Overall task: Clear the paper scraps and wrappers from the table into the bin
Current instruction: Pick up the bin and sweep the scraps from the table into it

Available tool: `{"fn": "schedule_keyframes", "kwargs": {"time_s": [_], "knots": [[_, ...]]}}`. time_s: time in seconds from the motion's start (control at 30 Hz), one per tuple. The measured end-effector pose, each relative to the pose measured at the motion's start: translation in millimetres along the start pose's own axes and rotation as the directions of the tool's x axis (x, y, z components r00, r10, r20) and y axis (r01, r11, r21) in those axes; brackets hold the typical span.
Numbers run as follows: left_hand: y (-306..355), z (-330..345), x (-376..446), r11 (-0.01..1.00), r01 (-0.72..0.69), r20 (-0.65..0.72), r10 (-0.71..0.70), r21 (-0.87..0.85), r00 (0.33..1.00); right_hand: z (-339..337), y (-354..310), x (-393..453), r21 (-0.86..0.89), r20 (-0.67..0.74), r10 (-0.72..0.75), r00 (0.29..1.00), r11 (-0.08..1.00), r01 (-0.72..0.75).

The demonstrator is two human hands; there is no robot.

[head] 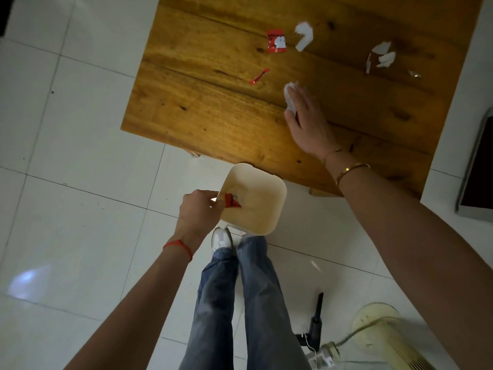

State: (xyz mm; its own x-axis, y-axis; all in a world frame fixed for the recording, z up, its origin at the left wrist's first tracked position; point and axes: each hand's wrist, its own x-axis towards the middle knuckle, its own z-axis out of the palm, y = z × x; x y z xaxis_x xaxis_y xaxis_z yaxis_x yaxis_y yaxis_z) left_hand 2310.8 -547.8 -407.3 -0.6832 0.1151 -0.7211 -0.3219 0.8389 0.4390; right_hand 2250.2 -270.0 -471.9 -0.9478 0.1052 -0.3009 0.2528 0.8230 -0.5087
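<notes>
Below the table's near edge [240,158], on the tiled floor [80,156]: a cream bin [277,198], inside it only a red wrapper [231,201] pinched shut in the left hand [198,209] at the rim. Farther up the wood, right hand [306,116] flat, fingers spread over a white paper scrap [289,98]; whether gripped, impossible to tell. Beyond, loose: another red wrapper [277,41], a red strip [259,76], torn white scraps [304,36]. Bare planks between.
</notes>
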Motion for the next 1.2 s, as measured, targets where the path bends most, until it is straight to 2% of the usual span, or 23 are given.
{"fn": "schedule_keyframes", "kwargs": {"time_s": [0.1, 0.27, 0.4, 0.53, 0.6, 0.67, 0.77, 0.83, 0.97, 1.1, 1.2], "knots": [[-2.8, 4.1, 6.7, 1.000, -0.004, -0.010, 0.004, -0.004, 1.000, 6.7, -0.3, -5.8, 0.005, 0.007, -0.052, 0.999, 0.999, 0.052], [-7.2, 11.3, 13.1, 1.000, 0.020, -0.008, -0.021, -0.019, 1.000, 30.4, -14.4, -48.4, 0.018, 0.101, -0.245, 0.964, 0.970, 0.244], [-11.6, 18.5, 21.2, 0.995, 0.094, 0.026, -0.094, -0.034, 0.995, 56.9, -26.0, -98.8, 0.004, 0.222, -0.413, 0.883, 0.906, 0.423], [-11.8, 24.4, 30.1, 0.975, 0.165, 0.011, -0.165, -0.151, 0.986, 66.8, -25.2, -125.1, 0.058, 0.280, -0.526, 0.803, 0.844, 0.532], [-9.9, 25.9, 33.9, 0.972, 0.156, -0.010, -0.160, -0.175, 0.987, 62.9, -23.4, -119.9, 0.050, 0.265, -0.514, 0.816, 0.852, 0.521], [-8.4, 26.1, 37.1, 0.976, 0.140, -0.024, -0.146, -0.164, 0.989, 53.5, -20.1, -101.7, 0.001, 0.192, -0.461, 0.866, 0.883, 0.469], [-6.5, 26.5, 41.4, 0.972, 0.145, -0.006, -0.149, -0.186, 0.989, 28.3, -10.1, -56.4, -0.004, 0.056, -0.310, 0.949, 0.951, 0.311], [-6.0, 27.2, 43.8, 0.969, 0.146, 0.004, -0.148, -0.200, 0.989, 9.2, -1.5, -22.0, 0.020, 0.011, -0.201, 0.979, 0.979, 0.201], [-12.6, 27.6, 49.4, 0.979, 0.100, 0.002, -0.101, -0.176, 0.995, -18.9, 13.2, 36.6, 0.045, -0.021, -0.038, 0.999, 0.998, 0.039], [-19.1, 24.1, 55.2, 0.988, 0.072, 0.022, -0.070, -0.136, 0.997, -33.0, 17.6, 75.8, 0.009, -0.036, -0.047, 0.998, 0.999, 0.047], [-18.5, 21.6, 59.6, 0.991, 0.063, 0.038, -0.059, -0.117, 0.998, -39.1, 14.9, 100.0, -0.020, -0.097, -0.042, 0.994, 0.999, 0.040]]}}
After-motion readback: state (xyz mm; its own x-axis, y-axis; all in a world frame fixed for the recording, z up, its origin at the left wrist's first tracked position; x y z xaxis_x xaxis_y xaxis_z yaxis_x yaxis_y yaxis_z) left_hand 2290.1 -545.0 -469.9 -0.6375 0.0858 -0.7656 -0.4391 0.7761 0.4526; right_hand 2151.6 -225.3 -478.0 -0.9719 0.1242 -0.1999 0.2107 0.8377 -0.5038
